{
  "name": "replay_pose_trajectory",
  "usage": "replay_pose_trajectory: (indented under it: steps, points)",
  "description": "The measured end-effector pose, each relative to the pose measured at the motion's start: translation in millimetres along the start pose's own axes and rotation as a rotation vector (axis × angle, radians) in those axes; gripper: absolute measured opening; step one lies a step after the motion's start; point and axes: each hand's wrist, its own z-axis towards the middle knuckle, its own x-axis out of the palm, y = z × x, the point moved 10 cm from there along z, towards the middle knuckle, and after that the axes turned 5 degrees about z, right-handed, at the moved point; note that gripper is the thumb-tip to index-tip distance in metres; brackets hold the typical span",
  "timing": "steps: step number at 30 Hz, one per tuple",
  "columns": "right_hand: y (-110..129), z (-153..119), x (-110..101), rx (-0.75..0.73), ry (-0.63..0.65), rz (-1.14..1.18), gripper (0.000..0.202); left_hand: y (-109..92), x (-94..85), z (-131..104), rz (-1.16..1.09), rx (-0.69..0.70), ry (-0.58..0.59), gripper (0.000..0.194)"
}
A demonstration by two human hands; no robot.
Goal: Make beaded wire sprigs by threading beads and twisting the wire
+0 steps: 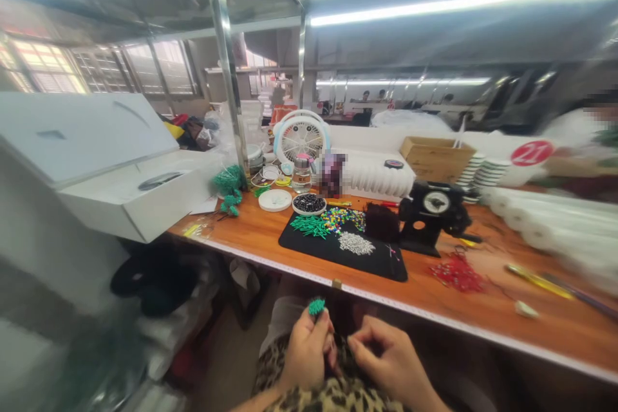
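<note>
Beyond my hands, the table (251, 232) carries a black mat (316, 253). My right hand (393, 357) curls, thumb near forefinger; whether it grips anything, I can't tell. My left hand (305, 347), nearer, pinches the green bunch (317, 306), head pointing far.

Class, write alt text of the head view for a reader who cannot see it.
A person's left hand holds a small green beaded cluster, the right hand beside it, below a wooden workbench with a black mat of sorted small beads.
</note>
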Motion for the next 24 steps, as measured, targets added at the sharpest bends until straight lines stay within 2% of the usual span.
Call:
replay_pose_trajectory:
  steps: [9, 14, 18, 21, 24]
  points:
    - [-10.1, -2.1, 0.7, 0.015, -0.015, 0.046, 0.031, -0.6, -1.4, 0.7, -0.024, -0.010, 0.001, 0.062]
    - [-18.5, -1.9, 3.0, 0.137, 0.050, 0.104, 0.036, -11.1, 0.7, -1.3, -0.032, 0.028, 0.025, 0.057]
    - [-5.5, 0.2, 4.7, 0.081, 0.135, 0.085, 0.038, -23.8, 4.6, -0.8, 0.009, 0.099, 0.061, 0.052]
    - [2.9, 2.7, 0.2, 0.052, 0.167, 0.076, 0.035, -34.6, -1.7, 0.1, 0.029, 0.132, 0.017, 0.050]
    - [1.7, 4.2, -11.2, 0.074, 0.182, 0.052, 0.033, -50.8, -17.2, 1.6, 0.032, 0.188, -0.077, 0.045]
